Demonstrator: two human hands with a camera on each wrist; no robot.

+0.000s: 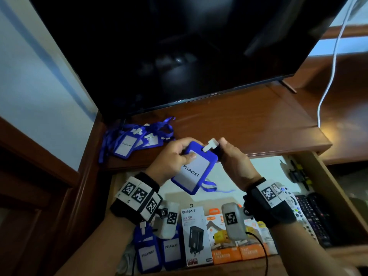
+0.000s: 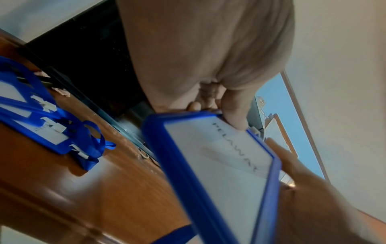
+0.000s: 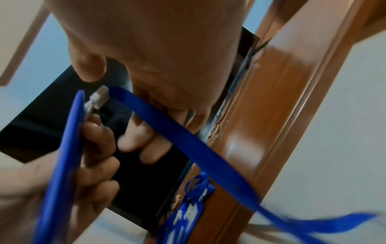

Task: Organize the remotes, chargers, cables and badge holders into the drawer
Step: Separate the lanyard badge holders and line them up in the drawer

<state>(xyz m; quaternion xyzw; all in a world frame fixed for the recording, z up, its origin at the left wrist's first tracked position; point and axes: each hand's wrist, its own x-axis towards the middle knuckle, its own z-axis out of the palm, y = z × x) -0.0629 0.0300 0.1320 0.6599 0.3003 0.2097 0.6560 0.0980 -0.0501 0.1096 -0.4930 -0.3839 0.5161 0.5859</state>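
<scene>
Both hands hold one blue badge holder (image 1: 194,170) marked PELAWAT over the open drawer (image 1: 336,188). My left hand (image 1: 185,152) grips its upper left edge, thumb on the front. My right hand (image 1: 221,146) is at the white clip (image 1: 210,144), fingers curled round the blue lanyard (image 3: 188,143), which trails down past the holder. In the right wrist view the holder (image 3: 62,156) is edge-on. A pile of several more badge holders (image 1: 135,143) lies on the shelf top. Two badge holders (image 1: 157,253), charger boxes (image 1: 197,236) and remotes (image 1: 310,214) lie in the drawer.
A dark TV (image 1: 179,46) stands on the wooden shelf (image 1: 249,124) just behind the hands. A white cable (image 1: 328,86) hangs at the right. Black cable items (image 1: 298,174) sit at the drawer's back right. White lining shows in the drawer's middle (image 1: 264,166).
</scene>
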